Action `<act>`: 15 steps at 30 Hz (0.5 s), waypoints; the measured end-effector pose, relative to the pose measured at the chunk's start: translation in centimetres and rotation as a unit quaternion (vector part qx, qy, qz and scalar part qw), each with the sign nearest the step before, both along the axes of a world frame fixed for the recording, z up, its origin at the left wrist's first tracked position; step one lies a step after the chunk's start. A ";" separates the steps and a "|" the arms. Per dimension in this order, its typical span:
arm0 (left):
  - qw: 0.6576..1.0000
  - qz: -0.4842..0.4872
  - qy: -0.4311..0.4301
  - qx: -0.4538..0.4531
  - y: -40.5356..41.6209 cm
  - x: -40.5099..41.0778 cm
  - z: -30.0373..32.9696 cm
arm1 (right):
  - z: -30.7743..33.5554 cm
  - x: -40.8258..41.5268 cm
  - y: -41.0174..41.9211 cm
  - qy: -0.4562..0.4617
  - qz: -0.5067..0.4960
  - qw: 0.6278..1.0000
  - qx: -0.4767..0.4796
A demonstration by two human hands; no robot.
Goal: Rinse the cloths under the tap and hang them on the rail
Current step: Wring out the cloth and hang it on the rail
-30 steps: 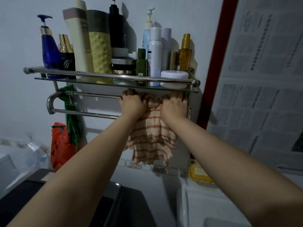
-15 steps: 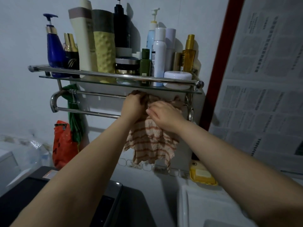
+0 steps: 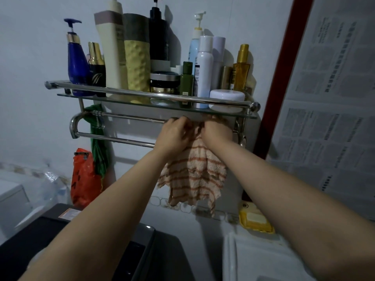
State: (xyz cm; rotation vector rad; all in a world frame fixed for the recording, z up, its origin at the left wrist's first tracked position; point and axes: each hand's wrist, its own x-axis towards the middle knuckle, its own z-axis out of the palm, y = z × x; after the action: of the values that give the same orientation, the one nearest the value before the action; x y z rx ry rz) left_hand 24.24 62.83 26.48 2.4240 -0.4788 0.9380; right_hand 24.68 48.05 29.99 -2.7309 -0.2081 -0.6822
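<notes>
The striped cloth [image 3: 192, 175] is draped over the chrome rail [image 3: 121, 138] under the glass shelf [image 3: 142, 103], just right of frame centre, its free part hanging down against the wall. Both hands are raised to its top edge. The left hand [image 3: 172, 136] is closed over the bunched fabric at the cloth's 11 o'clock, fingers curled round a fold; the right hand [image 3: 216, 131] is closed on the fabric at its 1 o'clock, close beside the left but not touching it. The grip of each hand is thus tight on the cloth, with little opening left. The hands appear to be set apart along the bar so that the gathered top can be spread and the cloth hung flat to dry; this is a judgement from the pose.

A green cloth [image 3: 99, 155] is already hung at the rail's left end, at 9 o'clock from the hands, above an orange bag [image 3: 84, 179]. Bottles are crowded on the shelf, which leaves little room above the knuckles.

The rail's right part is hidden behind the hands and fabric, so it cannot be told which bar carries the cloth, nor how much fabric lies behind it. The fingertips are buried in folds. No tap is in view. A yellow soap dish [image 3: 255, 220] is seen at 5 o'clock, and a dark object at 7 o'clock is cut off by the frame.
</notes>
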 end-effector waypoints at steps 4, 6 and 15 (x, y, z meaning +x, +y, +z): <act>0.997 0.008 0.020 0.079 0.3 1.4 0.8 | -0.7 -2.1 -0.8 -0.071 0.014 0.995 -0.074; 0.992 0.024 0.055 0.108 0.6 2.0 1.3 | -1.3 -2.6 -1.4 -0.060 0.035 0.993 -0.096; 0.965 0.229 0.076 0.103 0.9 1.3 2.8 | -1.6 -5.3 -2.9 -0.036 0.072 0.992 -0.099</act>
State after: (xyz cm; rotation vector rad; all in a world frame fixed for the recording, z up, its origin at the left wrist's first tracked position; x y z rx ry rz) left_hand 25.58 63.71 29.31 2.8367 0.0526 0.9059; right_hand 19.36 45.14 28.41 -2.8442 -0.5110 -0.7567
